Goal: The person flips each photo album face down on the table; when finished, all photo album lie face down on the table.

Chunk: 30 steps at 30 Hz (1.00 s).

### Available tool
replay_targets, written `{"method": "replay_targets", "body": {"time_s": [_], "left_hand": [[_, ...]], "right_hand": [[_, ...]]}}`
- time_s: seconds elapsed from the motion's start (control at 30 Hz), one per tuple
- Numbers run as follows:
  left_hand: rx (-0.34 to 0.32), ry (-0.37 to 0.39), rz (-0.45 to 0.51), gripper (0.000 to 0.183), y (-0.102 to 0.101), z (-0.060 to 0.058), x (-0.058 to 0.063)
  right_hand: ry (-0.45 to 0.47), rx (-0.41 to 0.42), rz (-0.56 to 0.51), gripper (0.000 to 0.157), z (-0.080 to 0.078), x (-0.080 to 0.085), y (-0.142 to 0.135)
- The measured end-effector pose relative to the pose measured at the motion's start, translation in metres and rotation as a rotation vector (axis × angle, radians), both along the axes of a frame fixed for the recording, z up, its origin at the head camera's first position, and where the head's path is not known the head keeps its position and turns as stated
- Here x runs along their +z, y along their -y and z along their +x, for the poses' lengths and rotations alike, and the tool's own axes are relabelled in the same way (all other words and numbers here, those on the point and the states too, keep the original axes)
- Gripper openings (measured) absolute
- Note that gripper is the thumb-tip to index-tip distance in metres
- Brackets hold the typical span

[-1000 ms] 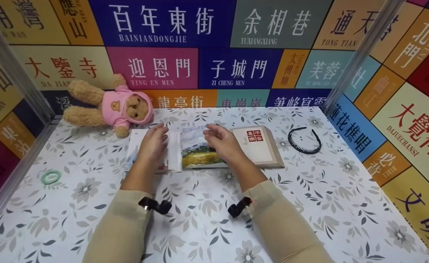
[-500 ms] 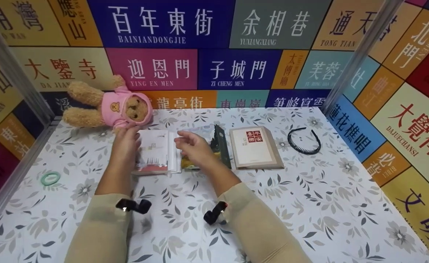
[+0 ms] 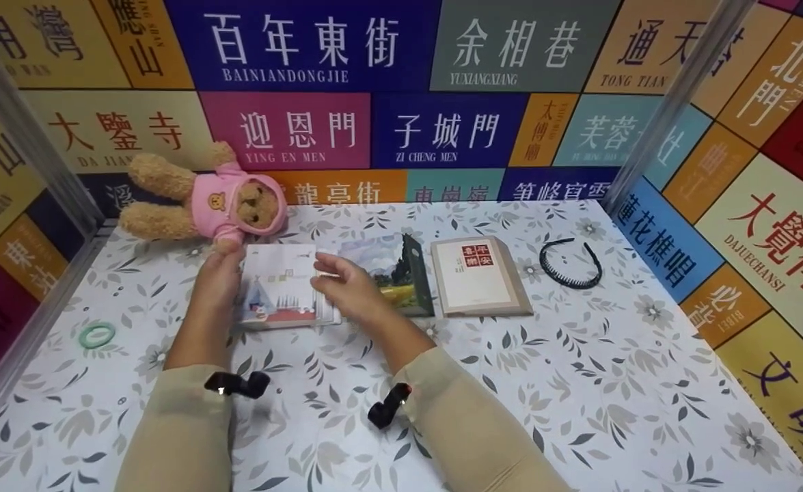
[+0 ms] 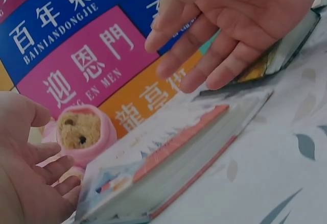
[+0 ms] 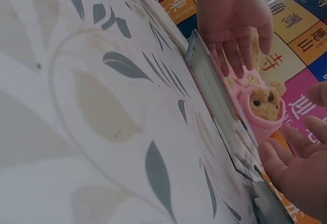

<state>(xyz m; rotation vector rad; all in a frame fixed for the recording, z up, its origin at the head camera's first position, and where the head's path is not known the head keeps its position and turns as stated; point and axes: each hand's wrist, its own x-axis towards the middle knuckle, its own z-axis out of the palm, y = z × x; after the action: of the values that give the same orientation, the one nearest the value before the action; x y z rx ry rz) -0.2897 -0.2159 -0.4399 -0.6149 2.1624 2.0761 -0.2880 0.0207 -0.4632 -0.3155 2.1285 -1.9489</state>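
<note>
A white book with a tent picture and a red strip along its bottom lies flat on the table. My left hand is at its left edge, fingers relaxed, beside the teddy bear in a pink hoodie. At the book's right side is my right hand, with loosely bent fingers. In the left wrist view, both hands frame the book with their palms facing it and nothing gripped. A landscape-painted book with a dark green edge lies just beyond the right hand.
A cream book with a red square print lies further right, then a black toothed headband. On the left is a pale green ring. Lettered panels and metal posts bound the floral-covered table.
Both hands have moved left, from the middle of the row to the two sides of the white book. The landscape-painted book, partly covered before, shows more. The bear stays put.
</note>
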Motion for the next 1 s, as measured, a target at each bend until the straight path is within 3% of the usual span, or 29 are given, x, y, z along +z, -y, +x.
{"method": "replay_targets", "body": {"time_s": [0.1,0.2,0.37,0.47,0.63,1.0], "left_hand": [[-0.045,0.042,-0.078,0.071,0.003,-0.003,-0.007],[-0.060,0.038,-0.112,0.070,0.004,-0.004,-0.013],[-0.045,0.000,-0.119,0.068,0.004,-0.005,-0.018],[-0.030,0.014,-0.090,0.067,0.004,-0.005,-0.017],[-0.011,0.034,-0.016,0.068,0.003,-0.003,-0.007],[-0.052,-0.165,0.227,0.058,-0.016,0.007,0.032]], "right_hand": [[0.027,0.064,0.017,0.062,0.003,-0.002,-0.001],[0.033,0.111,0.034,0.064,0.005,-0.003,-0.002],[0.022,0.148,0.096,0.066,0.007,-0.002,-0.002],[0.032,0.156,0.121,0.067,0.008,-0.001,-0.001],[0.034,0.199,0.093,0.072,0.012,0.001,0.000],[0.112,0.176,-0.043,0.068,0.018,0.011,0.004]]}}
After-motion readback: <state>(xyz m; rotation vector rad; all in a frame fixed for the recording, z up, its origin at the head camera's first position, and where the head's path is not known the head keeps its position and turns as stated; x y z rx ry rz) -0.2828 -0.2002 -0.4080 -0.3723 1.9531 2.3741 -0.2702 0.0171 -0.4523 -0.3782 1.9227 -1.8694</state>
